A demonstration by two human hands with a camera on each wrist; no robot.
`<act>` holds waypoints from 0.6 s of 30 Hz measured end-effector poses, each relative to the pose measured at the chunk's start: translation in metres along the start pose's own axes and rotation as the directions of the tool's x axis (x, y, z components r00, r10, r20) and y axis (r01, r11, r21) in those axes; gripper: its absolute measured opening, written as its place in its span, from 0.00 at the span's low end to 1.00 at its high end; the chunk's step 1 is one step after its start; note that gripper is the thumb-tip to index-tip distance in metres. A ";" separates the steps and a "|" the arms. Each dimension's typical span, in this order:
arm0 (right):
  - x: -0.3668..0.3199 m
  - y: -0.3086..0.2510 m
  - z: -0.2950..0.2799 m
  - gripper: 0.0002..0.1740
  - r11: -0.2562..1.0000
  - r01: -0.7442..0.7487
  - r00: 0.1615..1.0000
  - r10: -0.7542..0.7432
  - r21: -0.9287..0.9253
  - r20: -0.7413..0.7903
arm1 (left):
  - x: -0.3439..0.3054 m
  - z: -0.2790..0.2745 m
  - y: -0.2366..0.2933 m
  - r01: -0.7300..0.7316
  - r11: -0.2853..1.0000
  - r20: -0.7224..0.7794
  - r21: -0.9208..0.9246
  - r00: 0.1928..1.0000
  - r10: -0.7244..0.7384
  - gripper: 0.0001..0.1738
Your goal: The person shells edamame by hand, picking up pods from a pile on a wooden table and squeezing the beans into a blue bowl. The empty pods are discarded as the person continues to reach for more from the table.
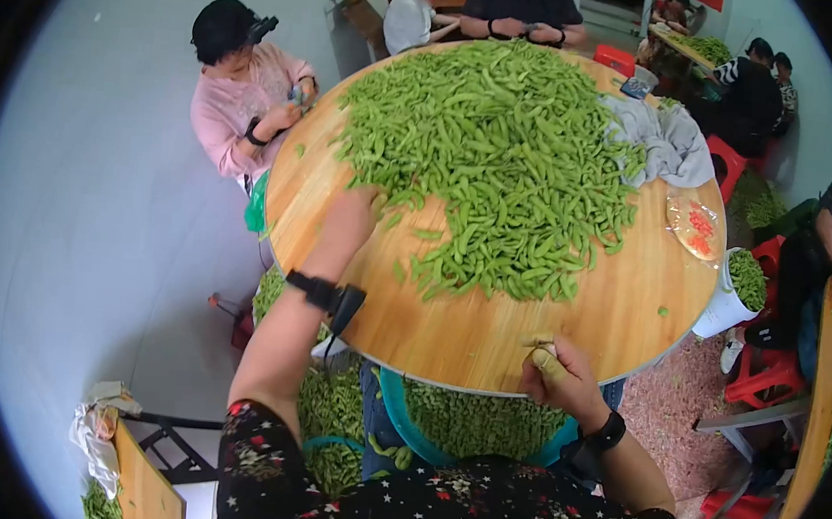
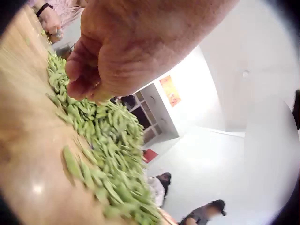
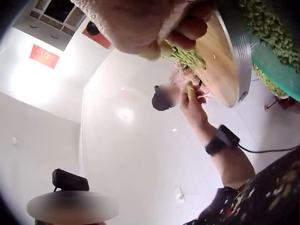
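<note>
A large heap of green pods (image 1: 501,140) covers much of the round wooden table (image 1: 336,302). At the heap's left edge, the left hand (image 1: 346,221) has its fingers bent together, with a bit of green at their tips; in the left wrist view the hand (image 2: 126,51) is above loose pods (image 2: 84,171). The right hand (image 1: 562,376) is at the near rim, its thumb pressed against curled fingers and a small pale-green piece pinched there, partly hidden. That thumb looks yellowish. In the right wrist view, the right hand's curled fingers (image 3: 190,35) are near the top.
Below the near rim is a green tub (image 1: 396,408) of small green pieces. A grey cloth (image 1: 661,142) and a plastic-wrapped item (image 1: 696,229) lie at the right. A person in pink (image 1: 244,103) sits at the left; a white bucket (image 1: 729,306) stands at the right.
</note>
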State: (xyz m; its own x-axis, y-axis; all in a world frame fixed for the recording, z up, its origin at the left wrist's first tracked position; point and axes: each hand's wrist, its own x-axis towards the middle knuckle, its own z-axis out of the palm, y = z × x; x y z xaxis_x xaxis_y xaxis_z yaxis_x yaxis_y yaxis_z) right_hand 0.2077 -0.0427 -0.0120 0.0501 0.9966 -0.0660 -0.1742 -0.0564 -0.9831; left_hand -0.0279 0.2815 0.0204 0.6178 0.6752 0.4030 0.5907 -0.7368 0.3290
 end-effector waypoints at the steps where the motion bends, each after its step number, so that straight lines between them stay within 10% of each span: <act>1: -0.002 0.004 0.000 0.17 0.999 -0.022 0.999 0.023 0.032 -0.025 | 0.028 0.023 -0.015 0.063 0.997 -0.067 0.052 0.996 -0.059 0.08; 6: -0.002 0.002 0.004 0.13 0.996 -0.091 0.993 0.092 0.016 -0.080 | 0.058 0.049 -0.021 0.169 0.944 -0.084 0.284 0.985 -0.151 0.13; 9: -0.002 0.006 0.001 0.13 0.996 -0.058 0.997 0.062 0.065 -0.053 | 0.026 0.041 0.001 0.171 0.961 -0.006 -0.218 0.984 -0.176 0.14; 13: 0.005 0.013 -0.004 0.15 0.990 -0.040 0.999 0.045 -0.136 0.030 | -0.019 0.000 0.082 0.154 0.941 0.008 -0.302 0.987 -0.160 0.14; 15: 0.007 0.004 0.011 0.15 0.721 0.352 0.898 -0.441 -0.597 -0.004 | -0.043 -0.008 0.109 -0.248 0.967 -0.024 0.055 0.968 0.249 0.17; 18: 0.008 -0.023 0.031 0.13 0.749 0.313 0.878 -0.462 -0.584 -0.122 | -0.075 -0.025 0.167 -0.407 0.911 0.112 -0.066 0.904 0.412 0.19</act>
State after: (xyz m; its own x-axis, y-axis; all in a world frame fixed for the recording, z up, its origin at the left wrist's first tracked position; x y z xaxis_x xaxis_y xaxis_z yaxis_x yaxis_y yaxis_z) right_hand 0.1815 -0.0314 0.0157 0.2443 0.8940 0.3757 0.4595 0.2345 -0.8567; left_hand 0.0117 0.1068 0.0663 0.8601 0.3106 0.4046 0.2521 -0.9484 0.1921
